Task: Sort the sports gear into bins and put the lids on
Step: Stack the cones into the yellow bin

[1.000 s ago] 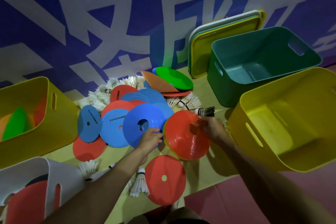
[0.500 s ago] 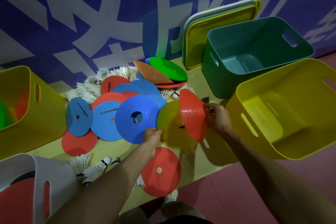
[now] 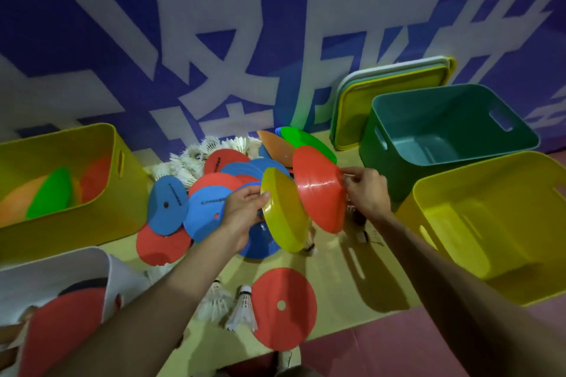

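At the mat's left edge I record a yellow plastic bin (image 3: 76, 229) holding green, orange and red cones. In front of it, at the front-left corner, is a white plastic bin (image 3: 61, 266) with a red disc inside. Flat blue and red discs (image 3: 208, 208) lie heaped mid-mat, with white feather shuttlecocks (image 3: 196, 159) behind them at the back edge.

The left hand (image 3: 245, 217) grips the left rim of a yellow plastic marker cone (image 3: 283, 211), fingers curled round the edge. The cone is tilted on edge, raised off the pale yellow mat (image 3: 367, 291). Just right of it and overlapping, a red plastic marker cone (image 3: 318, 190) tilts likewise. The right hand (image 3: 364, 193) pinches its right rim between thumb and fingertips. I cannot tell whether the two cones touch.

A single flat red disc (image 3: 284, 309) lies near the front edge, with two loose shuttlecocks (image 3: 242, 312) just beside it. Open mat runs from there to a second yellow plastic bin (image 3: 490, 193) at the right edge. A green plastic bin (image 3: 395, 174) stands behind that, and stacked lids (image 3: 352, 113) lean at the back edge.
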A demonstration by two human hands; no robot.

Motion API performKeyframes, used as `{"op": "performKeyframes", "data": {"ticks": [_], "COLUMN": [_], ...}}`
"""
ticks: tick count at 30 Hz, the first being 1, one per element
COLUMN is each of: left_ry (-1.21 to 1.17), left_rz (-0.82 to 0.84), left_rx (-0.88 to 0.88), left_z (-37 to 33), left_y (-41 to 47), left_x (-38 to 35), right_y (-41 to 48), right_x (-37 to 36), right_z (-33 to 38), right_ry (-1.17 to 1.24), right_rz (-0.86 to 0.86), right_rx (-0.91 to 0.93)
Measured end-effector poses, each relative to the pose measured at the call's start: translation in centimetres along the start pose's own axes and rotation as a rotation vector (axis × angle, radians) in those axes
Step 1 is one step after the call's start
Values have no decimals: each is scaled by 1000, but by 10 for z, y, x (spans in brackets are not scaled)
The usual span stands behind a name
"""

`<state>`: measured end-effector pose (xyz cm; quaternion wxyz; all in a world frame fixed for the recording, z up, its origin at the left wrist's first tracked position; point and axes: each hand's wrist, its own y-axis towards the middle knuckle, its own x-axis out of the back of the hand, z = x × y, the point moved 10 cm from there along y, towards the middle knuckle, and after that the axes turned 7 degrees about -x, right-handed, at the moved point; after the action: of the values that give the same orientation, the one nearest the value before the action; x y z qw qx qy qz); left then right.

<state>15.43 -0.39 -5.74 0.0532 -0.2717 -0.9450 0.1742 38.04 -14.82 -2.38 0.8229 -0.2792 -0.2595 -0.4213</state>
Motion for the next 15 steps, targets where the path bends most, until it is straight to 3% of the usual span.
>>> {"op": "performKeyframes", "data": {"ticks": [9, 15], "left_ry": [-135, -232], "left_rz": [-191, -321], "left_rx": [-243, -315], "left_z": [-117, -151], "left_y": [-7, -19], "left_x": [130, 243], "right_y": [-12, -36], "right_x": [-45, -115], "right_z": [144, 223], "right_ry": [-122, -82], "right_rz": [31, 138], "right_rx": [252, 339]}}
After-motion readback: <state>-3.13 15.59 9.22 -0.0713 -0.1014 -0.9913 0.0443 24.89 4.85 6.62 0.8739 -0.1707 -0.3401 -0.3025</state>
